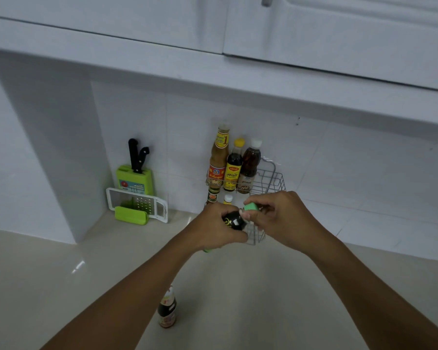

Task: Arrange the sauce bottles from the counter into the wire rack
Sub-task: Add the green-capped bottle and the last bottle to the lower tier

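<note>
Both hands meet in front of the wire rack (273, 181), hiding most of its lower tier. The left hand (214, 227) is wrapped around a dark sauce bottle (234, 221), whose body and base it largely covers; only the shoulder and a sliver of green label below the palm show. The bottle's long axis tilts, neck pointing up and right toward the rack. The right hand (280, 218) pinches its green cap (251, 206). Beyond the hands, three bottles (232, 165) stand upright on the upper tier. Below the left forearm, another bottle (167, 309) stands on the counter (238, 299), partly hidden.
</note>
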`<state>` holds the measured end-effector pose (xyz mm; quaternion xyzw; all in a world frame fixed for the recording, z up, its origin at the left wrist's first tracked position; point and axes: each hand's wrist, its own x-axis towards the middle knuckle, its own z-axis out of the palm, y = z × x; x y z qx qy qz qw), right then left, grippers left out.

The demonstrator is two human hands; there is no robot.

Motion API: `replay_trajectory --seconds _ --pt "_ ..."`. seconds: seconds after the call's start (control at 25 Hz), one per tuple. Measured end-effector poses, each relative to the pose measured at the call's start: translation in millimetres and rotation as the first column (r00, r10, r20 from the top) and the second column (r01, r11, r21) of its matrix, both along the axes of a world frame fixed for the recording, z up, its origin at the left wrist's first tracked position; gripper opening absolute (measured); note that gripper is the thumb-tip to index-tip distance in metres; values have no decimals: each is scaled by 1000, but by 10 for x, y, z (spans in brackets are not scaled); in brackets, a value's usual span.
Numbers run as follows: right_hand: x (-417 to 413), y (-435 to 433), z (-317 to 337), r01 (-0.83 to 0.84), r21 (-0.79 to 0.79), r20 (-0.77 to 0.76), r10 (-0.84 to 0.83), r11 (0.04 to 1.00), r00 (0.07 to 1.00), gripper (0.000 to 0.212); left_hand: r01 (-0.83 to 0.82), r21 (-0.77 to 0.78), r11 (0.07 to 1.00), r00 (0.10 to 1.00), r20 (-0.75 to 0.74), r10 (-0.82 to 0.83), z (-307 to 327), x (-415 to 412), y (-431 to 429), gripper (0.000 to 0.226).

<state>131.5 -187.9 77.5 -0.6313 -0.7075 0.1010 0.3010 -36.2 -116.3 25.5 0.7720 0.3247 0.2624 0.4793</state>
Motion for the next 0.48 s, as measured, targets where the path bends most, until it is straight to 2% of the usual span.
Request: replay_trajectory --seconds 0.16,0.28,0.36,0.44,0.48 --pt "92 46 29 -224 87 64 219 971 974 29 56 -92 994 998 20 -55 21 -10 84 14" --pt "155 112 18 -175 9 -75 175 985 982 29 60 -111 992 996 65 -53 -45 21 90 16" --pt "136 164 5 -65 -72 -109 57 995 992 18 -40 42 998 999 -10 40 -91 76 72 18" --pt "57 204 -30 87 -122 -115 -101 989 988 51 -171 378 910 953 -170 250 -115 134 57 34" --pt "22 214 -40 193 -118 -81 -204 974 976 64 -193 517 834 927 -182 327 -115 168 40 36"
